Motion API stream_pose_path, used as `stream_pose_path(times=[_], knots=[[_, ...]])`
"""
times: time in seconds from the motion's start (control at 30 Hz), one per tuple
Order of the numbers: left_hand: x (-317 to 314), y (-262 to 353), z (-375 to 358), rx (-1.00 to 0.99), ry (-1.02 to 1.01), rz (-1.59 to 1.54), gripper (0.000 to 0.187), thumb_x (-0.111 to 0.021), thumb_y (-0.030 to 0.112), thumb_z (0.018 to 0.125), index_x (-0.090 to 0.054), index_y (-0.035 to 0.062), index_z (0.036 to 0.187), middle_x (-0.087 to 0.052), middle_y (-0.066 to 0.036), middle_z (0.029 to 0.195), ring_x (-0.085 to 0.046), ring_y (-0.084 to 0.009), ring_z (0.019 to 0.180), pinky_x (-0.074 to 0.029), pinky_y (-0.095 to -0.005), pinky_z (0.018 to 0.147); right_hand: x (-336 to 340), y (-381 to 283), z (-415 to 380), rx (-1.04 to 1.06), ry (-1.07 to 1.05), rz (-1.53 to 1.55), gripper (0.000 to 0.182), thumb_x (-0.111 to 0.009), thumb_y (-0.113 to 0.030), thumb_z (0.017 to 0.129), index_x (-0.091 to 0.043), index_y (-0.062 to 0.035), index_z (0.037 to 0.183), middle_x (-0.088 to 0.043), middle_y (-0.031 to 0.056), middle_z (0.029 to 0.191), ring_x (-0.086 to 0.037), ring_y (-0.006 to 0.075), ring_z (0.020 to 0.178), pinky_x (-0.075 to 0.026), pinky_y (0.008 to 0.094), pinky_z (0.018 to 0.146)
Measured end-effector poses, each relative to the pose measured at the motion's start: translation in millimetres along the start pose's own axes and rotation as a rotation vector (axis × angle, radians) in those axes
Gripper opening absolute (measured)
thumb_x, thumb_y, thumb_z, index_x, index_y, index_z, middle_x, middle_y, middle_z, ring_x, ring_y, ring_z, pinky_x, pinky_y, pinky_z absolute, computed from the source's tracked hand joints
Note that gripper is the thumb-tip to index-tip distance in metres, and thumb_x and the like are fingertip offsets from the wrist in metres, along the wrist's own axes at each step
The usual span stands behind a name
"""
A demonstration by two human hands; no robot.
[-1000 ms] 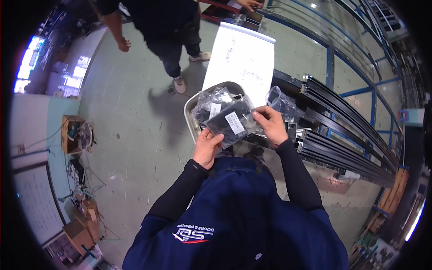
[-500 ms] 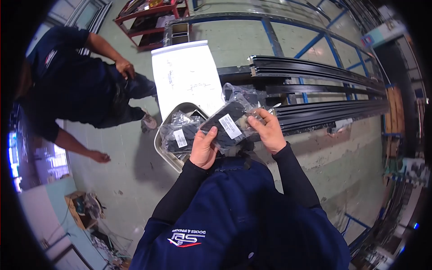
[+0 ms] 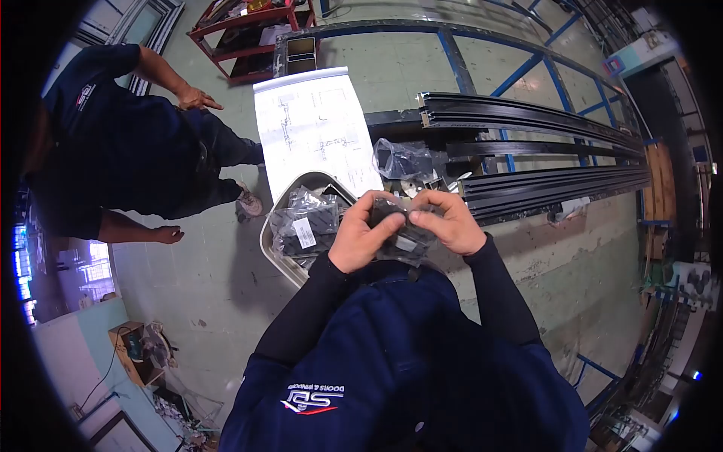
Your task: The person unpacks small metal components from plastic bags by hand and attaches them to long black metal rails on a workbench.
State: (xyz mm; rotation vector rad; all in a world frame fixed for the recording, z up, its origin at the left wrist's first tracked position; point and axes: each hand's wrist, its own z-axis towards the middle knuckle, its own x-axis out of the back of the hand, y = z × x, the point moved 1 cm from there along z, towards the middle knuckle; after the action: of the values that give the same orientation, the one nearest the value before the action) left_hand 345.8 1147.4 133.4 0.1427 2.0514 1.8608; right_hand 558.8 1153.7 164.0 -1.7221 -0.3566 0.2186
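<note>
Close to my body, a clear plastic bag [image 3: 405,242] with a dark part and a white label inside is pinched at its upper edge by both hands. My left hand [image 3: 365,232] is closed on its left side, thumb on top. My right hand [image 3: 449,223] grips the edge just beside it, the thumbs close together. Left of my hands, a pale bin [image 3: 269,242] holds another labelled bag [image 3: 304,230] of dark parts. Beyond my hands, a further clear bag [image 3: 403,160] lies beside some small metal pieces [image 3: 413,187].
Printed drawings [image 3: 312,128] lie past the bin. Long black profiles [image 3: 542,192] rest on a blue-and-black frame [image 3: 456,60] to the right. A co-worker [image 3: 143,151] stands at left. A red shelf cart [image 3: 252,38] is at the back.
The bag in my hands has tipped, and my hands have come together at its top edge. The co-worker's upper hand has opened, and the drawing's lines show more clearly.
</note>
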Motion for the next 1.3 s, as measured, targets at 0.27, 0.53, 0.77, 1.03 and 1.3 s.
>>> stream_pose_path(times=[0.27, 0.53, 0.77, 1.03, 1.3], knots=[[-2, -28, -19, 0.014, 0.075, -0.025, 0.020, -0.069, 0.015, 0.102, -0.068, 0.0000, 0.115, -0.071, -0.001, 0.100, -0.062, -0.0065, 0.092, -0.051, -0.0252, 0.084, -40, 25, -17, -0.034, 0.228, 0.091, 0.019, -0.074, -0.015, 0.095, -0.074, 0.0022, 0.104, -0.072, 0.0024, 0.091, -0.064, 0.0078, 0.087, -0.052, 0.0261, 0.078], [-16, -39, -31, 0.045, 0.126, 0.166, 0.020, -0.064, 0.019, 0.106, -0.067, -0.0008, 0.106, -0.068, 0.000, 0.090, -0.056, -0.0044, 0.082, -0.047, -0.0233, 0.073, -57, 39, -34, -0.122, 0.411, 0.037, 0.018, -0.071, -0.015, 0.098, -0.070, 0.0026, 0.098, -0.069, 0.0023, 0.078, -0.060, 0.0054, 0.073, -0.049, 0.0260, 0.064], [-25, -31, -38, -0.002, 0.153, 0.237, 0.023, -0.060, 0.020, 0.108, -0.063, -0.0009, 0.099, -0.065, 0.000, 0.084, -0.052, -0.0051, 0.077, -0.045, -0.0247, 0.069, -73, 31, -43, -0.035, 0.582, -0.155, 0.023, -0.070, -0.019, 0.098, -0.064, 0.0023, 0.090, -0.067, 0.0078, 0.069, -0.058, 0.0063, 0.066, -0.047, 0.0302, 0.058], [-27, -23, -38, -0.020, 0.152, 0.200, 0.025, -0.060, 0.022, 0.107, -0.063, -0.0004, 0.097, -0.062, 0.001, 0.083, -0.050, -0.0058, 0.078, -0.045, -0.0257, 0.070, -70, 38, -47, -0.054, 0.512, -0.016, 0.019, -0.070, -0.016, 0.099, -0.066, 0.0019, 0.093, -0.070, 0.0054, 0.079, -0.061, 0.0077, 0.073, -0.049, 0.0285, 0.064], [-24, -20, -33, 0.028, 0.029, 0.104, 0.017, -0.070, 0.015, 0.100, -0.069, -0.0022, 0.101, -0.070, -0.002, 0.087, -0.059, -0.0070, 0.081, -0.050, -0.0253, 0.075, -58, 48, -55, -0.015, 0.454, 0.236, 0.019, -0.072, -0.015, 0.099, -0.071, 0.0026, 0.104, -0.071, 0.0028, 0.094, -0.064, 0.0072, 0.089, -0.051, 0.0253, 0.078]])
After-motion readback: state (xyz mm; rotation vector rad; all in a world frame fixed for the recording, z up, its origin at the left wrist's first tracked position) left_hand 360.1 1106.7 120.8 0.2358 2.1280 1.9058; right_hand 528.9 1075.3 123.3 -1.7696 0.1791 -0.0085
